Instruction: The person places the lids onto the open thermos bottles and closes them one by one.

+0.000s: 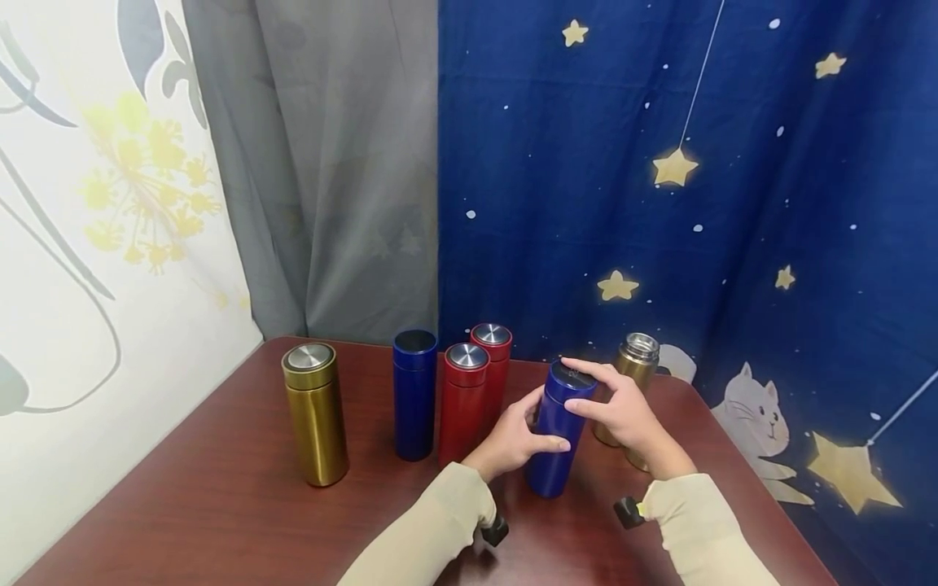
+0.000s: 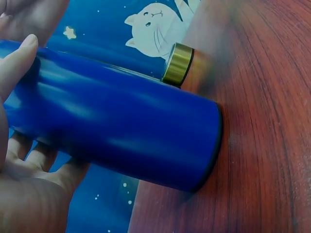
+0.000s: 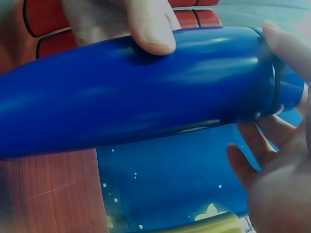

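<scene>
A blue vacuum flask with a dark-topped lid stands in front of me on the table. My left hand grips its body, the thumb lying across the near side. Around the lid, my right hand holds with thumb and fingers; the seam between lid and body shows in the right wrist view. Behind the right hand is a gold flask with no lid on, its steel mouth bare. A loose gold lid sits on the table nearby, mostly hidden by the right hand in the head view.
Left of my hands are two red flasks close together, another blue flask and a gold flask, all lidded. The reddish-brown table meets a grey curtain and a blue starry one at the back.
</scene>
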Demonstrator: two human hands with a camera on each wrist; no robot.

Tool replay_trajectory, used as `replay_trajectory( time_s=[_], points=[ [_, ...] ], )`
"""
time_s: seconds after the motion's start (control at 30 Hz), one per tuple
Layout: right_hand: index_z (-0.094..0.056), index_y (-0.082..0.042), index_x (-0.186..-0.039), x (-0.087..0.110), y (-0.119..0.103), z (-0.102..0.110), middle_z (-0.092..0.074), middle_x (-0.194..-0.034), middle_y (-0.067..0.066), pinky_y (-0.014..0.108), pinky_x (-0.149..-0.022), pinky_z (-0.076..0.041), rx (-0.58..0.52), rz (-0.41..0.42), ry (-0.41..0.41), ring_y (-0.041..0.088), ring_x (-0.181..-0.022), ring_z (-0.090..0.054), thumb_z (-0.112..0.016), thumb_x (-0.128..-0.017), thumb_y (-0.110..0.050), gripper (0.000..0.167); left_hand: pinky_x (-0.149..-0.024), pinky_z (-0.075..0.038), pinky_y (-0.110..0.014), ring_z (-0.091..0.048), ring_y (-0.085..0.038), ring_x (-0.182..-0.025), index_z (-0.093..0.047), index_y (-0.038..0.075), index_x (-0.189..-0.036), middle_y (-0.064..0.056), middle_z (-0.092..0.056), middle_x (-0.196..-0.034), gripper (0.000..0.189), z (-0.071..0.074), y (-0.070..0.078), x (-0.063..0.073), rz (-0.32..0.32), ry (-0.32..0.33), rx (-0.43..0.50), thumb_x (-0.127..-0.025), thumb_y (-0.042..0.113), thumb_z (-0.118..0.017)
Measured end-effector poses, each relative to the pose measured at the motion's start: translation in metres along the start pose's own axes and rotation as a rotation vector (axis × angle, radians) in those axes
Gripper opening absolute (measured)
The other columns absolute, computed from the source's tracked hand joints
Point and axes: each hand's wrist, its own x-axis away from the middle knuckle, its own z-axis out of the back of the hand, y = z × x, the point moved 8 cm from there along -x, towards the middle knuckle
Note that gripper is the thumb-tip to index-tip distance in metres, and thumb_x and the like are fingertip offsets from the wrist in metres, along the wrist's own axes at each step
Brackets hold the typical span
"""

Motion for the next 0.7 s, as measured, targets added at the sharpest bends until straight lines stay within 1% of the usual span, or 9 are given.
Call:
replay_trajectory(
  time_s=[0.1,0.17,0.27,0.4,0.57,0.63,0.7],
  points=[
    [-0.059,-0.015,-0.136,0.001,0.000,0.002,-0.057,-0.130,0.009,0.057,-0.098,-0.039,0.095,-0.018,0.060,0.024,-0.116,-0.047,-0.080,-0.080,-0.014,0.059,-0.090,-0.052,-0.034,-0.062,-0.014,-0.110,-0.036,0.025,-0.150,0.002,-0.061,-0.129,0.082,0.000,0.000,0.000,-0.006,0.011,-0.008,-0.081,0.023,-0.080],
    [-0.060,-0.017,-0.134,0.002,-0.001,0.002,-0.058,-0.129,0.008,0.059,-0.098,-0.036,0.133,-0.015,0.092,0.023,-0.116,-0.045,-0.082,-0.079,-0.017,0.060,-0.090,-0.052,-0.033,-0.062,-0.014,-0.110,-0.036,0.025,-0.150,0.002,-0.060,-0.129,0.082,0.000,0.000,-0.001,-0.010,0.015,-0.010,-0.081,0.022,-0.080],
    [-0.063,-0.018,-0.131,0.002,-0.003,0.003,-0.061,-0.125,0.005,0.056,-0.095,-0.038,0.188,0.020,0.144,0.020,-0.111,-0.045,-0.084,-0.076,-0.019,0.059,-0.090,-0.052,-0.033,-0.062,-0.013,-0.109,-0.037,0.025,-0.150,0.002,-0.060,-0.129,0.082,-0.001,0.002,-0.001,-0.016,0.020,-0.006,-0.081,0.021,-0.080],
    [-0.066,-0.018,-0.126,0.003,-0.009,0.003,-0.064,-0.117,0.004,0.049,-0.088,-0.040,0.243,0.067,0.210,0.016,-0.103,-0.044,-0.087,-0.072,-0.021,0.058,-0.089,-0.052,-0.032,-0.062,-0.013,-0.109,-0.036,0.022,-0.150,0.000,-0.060,-0.130,0.082,-0.001,0.004,0.000,-0.021,0.029,-0.004,-0.081,0.017,-0.080],
    [-0.065,-0.015,-0.124,0.004,-0.012,-0.001,-0.062,-0.113,0.005,0.045,-0.080,-0.041,0.274,0.069,0.267,0.016,-0.101,-0.042,-0.088,-0.071,-0.025,0.058,-0.088,-0.052,-0.033,-0.063,-0.016,-0.108,-0.035,0.014,-0.151,-0.005,-0.060,-0.130,0.083,-0.001,0.007,0.002,-0.025,0.027,0.009,-0.081,0.011,-0.079],
    [-0.064,-0.014,-0.124,0.005,-0.012,-0.003,-0.061,-0.114,0.006,0.044,-0.080,-0.041,0.287,0.067,0.284,0.017,-0.103,-0.042,-0.088,-0.071,-0.026,0.059,-0.088,-0.052,-0.033,-0.063,-0.015,-0.107,-0.035,0.014,-0.151,-0.005,-0.061,-0.129,0.082,-0.001,0.008,0.002,-0.029,0.025,0.015,-0.081,0.011,-0.079],
    [-0.064,-0.013,-0.124,0.006,-0.012,-0.003,-0.061,-0.115,0.007,0.045,-0.080,-0.041,0.294,0.067,0.296,0.018,-0.104,-0.042,-0.088,-0.071,-0.026,0.060,-0.087,-0.052,-0.031,-0.063,-0.014,-0.106,-0.036,0.016,-0.150,-0.004,-0.061,-0.128,0.081,-0.001,0.008,0.002,-0.032,0.024,0.017,-0.081,0.012,-0.079]
  ],
)
